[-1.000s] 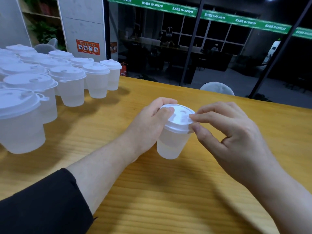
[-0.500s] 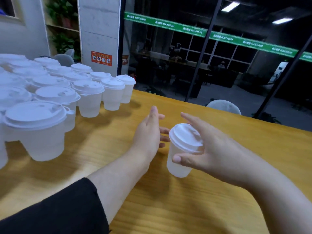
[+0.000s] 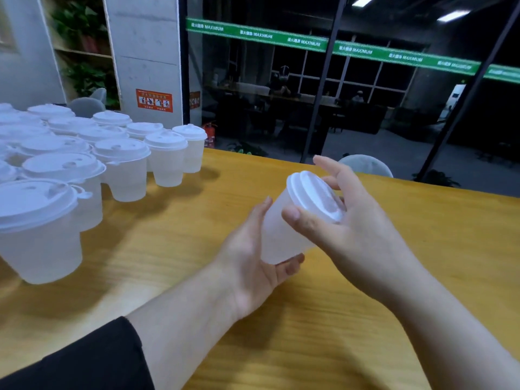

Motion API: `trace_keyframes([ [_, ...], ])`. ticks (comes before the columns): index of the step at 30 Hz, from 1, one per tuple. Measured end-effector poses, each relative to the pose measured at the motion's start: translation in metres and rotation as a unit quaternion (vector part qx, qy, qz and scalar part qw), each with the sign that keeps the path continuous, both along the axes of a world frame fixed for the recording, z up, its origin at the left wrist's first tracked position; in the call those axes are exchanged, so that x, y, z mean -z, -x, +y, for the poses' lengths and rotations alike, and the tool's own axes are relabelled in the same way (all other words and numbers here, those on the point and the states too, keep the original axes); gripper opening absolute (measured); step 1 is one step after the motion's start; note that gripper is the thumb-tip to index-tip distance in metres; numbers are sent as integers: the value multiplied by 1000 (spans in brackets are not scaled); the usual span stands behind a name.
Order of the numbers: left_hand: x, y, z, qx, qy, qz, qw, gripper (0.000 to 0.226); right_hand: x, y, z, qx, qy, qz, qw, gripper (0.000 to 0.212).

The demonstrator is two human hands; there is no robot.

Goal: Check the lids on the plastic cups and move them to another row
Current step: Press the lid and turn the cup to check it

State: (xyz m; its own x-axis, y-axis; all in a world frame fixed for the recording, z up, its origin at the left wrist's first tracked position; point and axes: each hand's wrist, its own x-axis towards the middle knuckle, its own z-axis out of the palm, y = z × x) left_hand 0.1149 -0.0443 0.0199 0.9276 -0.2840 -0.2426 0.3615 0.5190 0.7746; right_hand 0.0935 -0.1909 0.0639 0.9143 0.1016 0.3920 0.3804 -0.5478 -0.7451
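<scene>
A frosted plastic cup (image 3: 281, 235) with a white lid (image 3: 315, 194) is lifted off the wooden table (image 3: 422, 277) and tilted, its lid facing up and to the right. My left hand (image 3: 253, 266) cradles the cup's base from below, fingers curled under it. My right hand (image 3: 346, 220) holds the lid end, thumb on the cup's near side, fingers spread behind the lid.
Several lidded plastic cups (image 3: 118, 167) stand in rows at the table's left. The nearest one (image 3: 36, 229) is large at the left edge. A glass wall runs behind the table's far edge, and a grey chair back (image 3: 365, 164) pokes up there.
The cup stood upright in my right hand with my left hand open beside it. Now the cup is raised and tilted, and my left hand has come under its base.
</scene>
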Motion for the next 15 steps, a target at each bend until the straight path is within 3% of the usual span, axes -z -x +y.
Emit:
trace_keyframes([
  [5,-2,7,-4,-22,-35,51,998,26,-6,6,-4,-22,52,18,998,77],
  [11,-6,7,-11,-158,-43,8,987,28,4,0,4,23,-26,-24,999,68],
  [15,-10,9,-6,-90,-42,32,995,27,-1,4,-2,2,-30,-9,1000,78],
])
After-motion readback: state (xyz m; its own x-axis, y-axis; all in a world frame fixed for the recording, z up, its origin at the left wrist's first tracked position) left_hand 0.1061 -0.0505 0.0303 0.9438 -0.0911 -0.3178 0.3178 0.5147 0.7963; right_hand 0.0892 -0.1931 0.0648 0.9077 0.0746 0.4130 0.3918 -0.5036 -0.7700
